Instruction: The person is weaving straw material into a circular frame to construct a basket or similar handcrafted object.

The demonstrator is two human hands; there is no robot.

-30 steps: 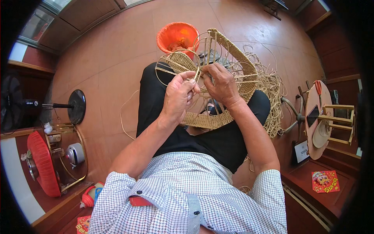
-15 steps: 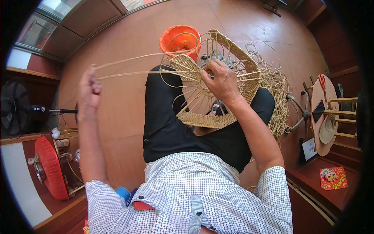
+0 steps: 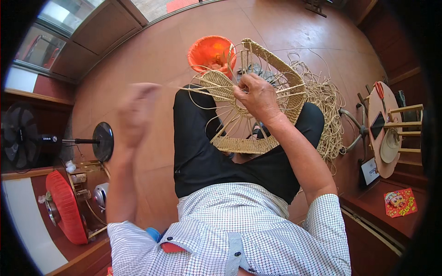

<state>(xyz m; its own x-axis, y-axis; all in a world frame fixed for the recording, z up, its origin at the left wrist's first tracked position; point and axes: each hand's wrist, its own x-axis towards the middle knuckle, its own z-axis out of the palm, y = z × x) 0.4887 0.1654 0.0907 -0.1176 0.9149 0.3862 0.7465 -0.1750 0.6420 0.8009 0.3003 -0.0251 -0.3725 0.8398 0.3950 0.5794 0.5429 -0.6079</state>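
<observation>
Between my knees rests a partly woven piece (image 3: 246,146), with braided cord bands on its edges and bare thin ribs fanning from its middle. My right hand (image 3: 258,97) is closed over its upper middle, pinching the tan cord (image 3: 198,89) where it meets the ribs. Off to the left, my left hand (image 3: 138,110) is smeared by motion. The cord runs from it to the weave, and its fingers look closed on the cord. What lies under my right fingers is hidden. A small woven oval panel (image 3: 216,84) sits left of my right hand.
Loose cord (image 3: 324,115) lies heaped by my right knee. An orange-lined bucket (image 3: 209,53) stands ahead. At left are a black fan (image 3: 20,133) and a red round object (image 3: 66,207). A stool (image 3: 384,142) at right carries red-handled scissors (image 3: 379,89) and a phone (image 3: 377,125).
My left hand has swung right, toward the weave, and the long cord loop between my hands has become shorter. My right hand stays at the weave, shifted slightly. The view has moved a little.
</observation>
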